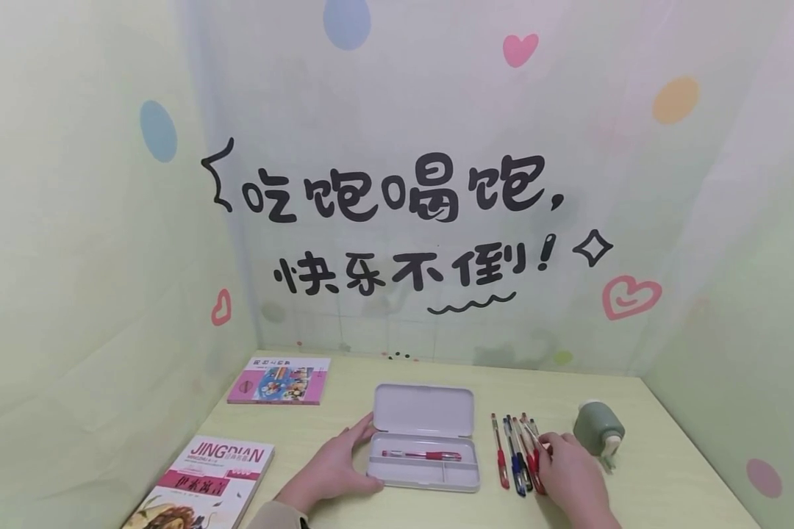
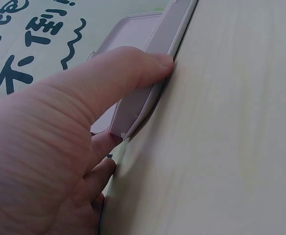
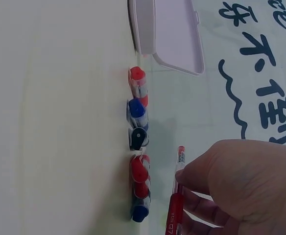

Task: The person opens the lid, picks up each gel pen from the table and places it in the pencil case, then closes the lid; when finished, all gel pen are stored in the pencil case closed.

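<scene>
A lilac pencil case point(image 1: 423, 411) lies with its lid raised, and one red pen point(image 1: 430, 455) rests in its upper compartment. My left hand point(image 1: 337, 466) grips the left end of the case, with the thumb point(image 2: 143, 68) along its front side and the fingers partly hidden behind it. Further right, my right hand point(image 1: 574, 474) pinches a red gel pen point(image 3: 176, 205) between thumb and fingers, above the table. Beside it, several red, blue and black pens point(image 1: 517, 459) lie in a row, partly covered by that hand in the head view.
A grey-green bottle-like object point(image 1: 598, 426) stands behind my right hand. Two books lie at the left, a pink one point(image 1: 281, 382) at the back and a white-and-red one point(image 1: 205, 481) nearer. Printed walls point(image 1: 397, 330) close off the table's back and sides.
</scene>
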### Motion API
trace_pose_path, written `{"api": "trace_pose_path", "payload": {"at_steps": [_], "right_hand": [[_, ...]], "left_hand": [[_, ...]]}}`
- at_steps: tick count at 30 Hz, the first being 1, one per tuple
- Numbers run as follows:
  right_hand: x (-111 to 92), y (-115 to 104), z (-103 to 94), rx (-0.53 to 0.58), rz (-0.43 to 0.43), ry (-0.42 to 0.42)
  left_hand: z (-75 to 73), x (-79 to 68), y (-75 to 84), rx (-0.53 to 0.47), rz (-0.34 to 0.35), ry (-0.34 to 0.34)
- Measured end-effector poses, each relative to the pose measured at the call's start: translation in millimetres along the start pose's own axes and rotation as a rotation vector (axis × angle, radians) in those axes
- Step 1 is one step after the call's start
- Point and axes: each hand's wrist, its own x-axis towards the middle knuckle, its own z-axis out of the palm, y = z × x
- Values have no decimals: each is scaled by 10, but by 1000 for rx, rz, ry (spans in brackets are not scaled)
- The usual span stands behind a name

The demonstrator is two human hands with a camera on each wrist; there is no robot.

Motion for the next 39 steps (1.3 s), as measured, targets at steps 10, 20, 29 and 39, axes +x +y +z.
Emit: {"api": "trace_pose_path", "payload": {"at_steps": [10,20,29,39], "right_hand": [[-35,-344,23,41,-124,68],[-24,-712,207,20,-300,172],[-10,-1071,332,-19,-362,136],[-28,-1397,432,-51,-482,132]], "left_hand": [[15,7,-17,3,-17,-8],[20,6,-18,-4,-21,-11],[27,-3,-11,2,-16,-17],[17,16,-19,13,-14,-12]]}}
